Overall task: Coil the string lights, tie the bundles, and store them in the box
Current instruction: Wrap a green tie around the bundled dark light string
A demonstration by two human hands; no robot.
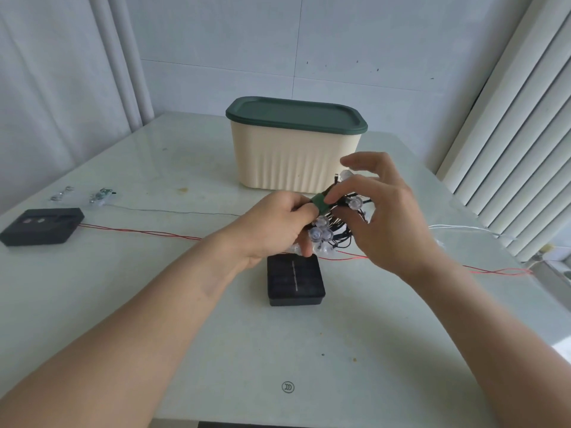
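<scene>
A coiled bundle of black-wired string lights (335, 225) with clear bulbs hangs above the table between both hands. My left hand (275, 227) grips the bundle from the left. A green tie strap (319, 202) wraps over the bundle's top, and the fingertips of my right hand (383, 208) pinch it while the other fingers spread. Below the bundle a black solar panel (295, 279) lies on the table. The cream storage box (293, 159) with its dark green lid (295, 114) on stands behind.
A second black solar panel unit (41, 225) lies at the left with a red wire (139, 232) running right across the white table (154, 319). A clear battery case (82, 195) with thin silver wire lies beyond it. White wire (463, 227) trails at the right edge.
</scene>
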